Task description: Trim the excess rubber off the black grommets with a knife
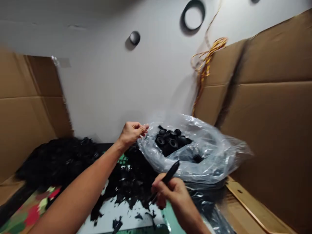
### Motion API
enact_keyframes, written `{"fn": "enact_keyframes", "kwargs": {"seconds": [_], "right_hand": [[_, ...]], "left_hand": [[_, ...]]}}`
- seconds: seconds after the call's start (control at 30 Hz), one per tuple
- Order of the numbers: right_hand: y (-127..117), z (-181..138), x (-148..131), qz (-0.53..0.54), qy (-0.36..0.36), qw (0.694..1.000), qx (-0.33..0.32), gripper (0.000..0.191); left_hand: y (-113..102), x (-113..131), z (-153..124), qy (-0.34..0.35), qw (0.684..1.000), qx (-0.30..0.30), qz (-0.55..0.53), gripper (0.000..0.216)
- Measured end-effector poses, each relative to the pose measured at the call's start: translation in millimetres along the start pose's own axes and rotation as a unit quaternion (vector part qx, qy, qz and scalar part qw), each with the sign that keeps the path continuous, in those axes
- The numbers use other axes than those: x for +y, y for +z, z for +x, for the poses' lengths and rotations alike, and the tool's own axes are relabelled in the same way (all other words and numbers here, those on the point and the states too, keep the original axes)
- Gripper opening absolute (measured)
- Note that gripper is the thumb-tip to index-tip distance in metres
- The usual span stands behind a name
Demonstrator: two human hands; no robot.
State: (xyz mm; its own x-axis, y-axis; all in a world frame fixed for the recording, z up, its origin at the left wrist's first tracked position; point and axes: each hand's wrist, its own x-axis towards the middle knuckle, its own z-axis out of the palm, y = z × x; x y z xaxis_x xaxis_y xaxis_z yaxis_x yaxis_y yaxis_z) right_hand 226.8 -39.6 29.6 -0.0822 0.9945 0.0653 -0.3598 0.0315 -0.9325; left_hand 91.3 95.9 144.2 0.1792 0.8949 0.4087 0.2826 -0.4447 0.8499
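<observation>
My left hand [133, 133] reaches forward to the left rim of a clear plastic bag [216, 156]. Its fingers are curled and pressed together at the rim; whether they pinch the plastic or a small piece is hidden. Inside the bag lies a cluster of round black parts [173, 141], some with ring-shaped ends. Below the bag, my right hand [174, 193] is closed around a slim black pen-like tool [172, 172], tilted with its thicker end up and to the right. The tool's lower end, near the black scraps [131, 185], is blurred.
A large dark heap [65, 159] lies at the left. Cardboard walls [273, 113] stand at both sides, with an orange cord [207, 61] hanging at the right one. Black rings [193, 14] are on the pale wall. Scraps cover the white work surface [104, 217].
</observation>
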Motion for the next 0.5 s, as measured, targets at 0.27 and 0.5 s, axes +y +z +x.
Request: {"fn": "enact_keyframes", "kwargs": {"seconds": [0.27,0.5], "right_hand": [[8.4,10.0,13.1,-0.007,-0.025,1.0,0.003,0.051],[30.1,22.0,16.2,-0.051,0.002,0.998,-0.025,0.051]], "left_hand": [[-88.3,-43.3,-97.8,-0.112,0.986,-0.019,0.124,0.013],[-97.7,-60.5,-159.9,-0.143,0.961,-0.043,0.232,0.008]]}}
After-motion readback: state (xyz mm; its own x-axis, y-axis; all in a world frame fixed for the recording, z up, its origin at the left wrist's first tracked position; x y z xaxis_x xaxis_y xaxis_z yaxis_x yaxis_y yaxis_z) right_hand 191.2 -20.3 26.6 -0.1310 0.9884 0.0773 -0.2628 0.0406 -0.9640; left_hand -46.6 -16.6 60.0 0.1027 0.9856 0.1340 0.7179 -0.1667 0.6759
